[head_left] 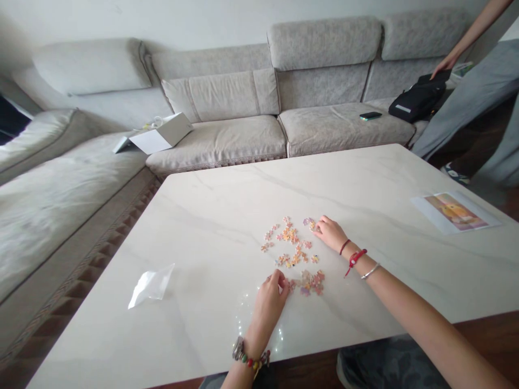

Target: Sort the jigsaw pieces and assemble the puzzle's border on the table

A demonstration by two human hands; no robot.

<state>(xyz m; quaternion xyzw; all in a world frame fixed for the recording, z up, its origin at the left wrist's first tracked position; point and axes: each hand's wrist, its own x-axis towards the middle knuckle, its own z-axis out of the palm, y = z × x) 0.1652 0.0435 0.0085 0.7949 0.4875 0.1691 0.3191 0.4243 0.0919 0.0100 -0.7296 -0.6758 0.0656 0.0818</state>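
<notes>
Small jigsaw puzzle pieces (290, 234) in orange, pink and purple lie in loose groups on the white marbled table. My left hand (271, 296) rests at the near side of them, thumb and fingers closed on a pink puzzle piece (291, 284). Right beside it lies a cluster of pink and purple pieces (311, 282). Farther away, my right hand (331, 233) has its fingertips pinched on a puzzle piece at the edge of a small purple and yellow group (309, 222). The fingers partly hide what each hand holds.
A clear plastic bag (151, 285) lies on the table (211, 216) at left, a printed picture sheet (456, 212) at right. Behind stands a grey sofa (227, 135) with a white box (162, 133), a phone (370, 115) and a black bag (419, 98). Another person's hand (443, 66) touches that bag.
</notes>
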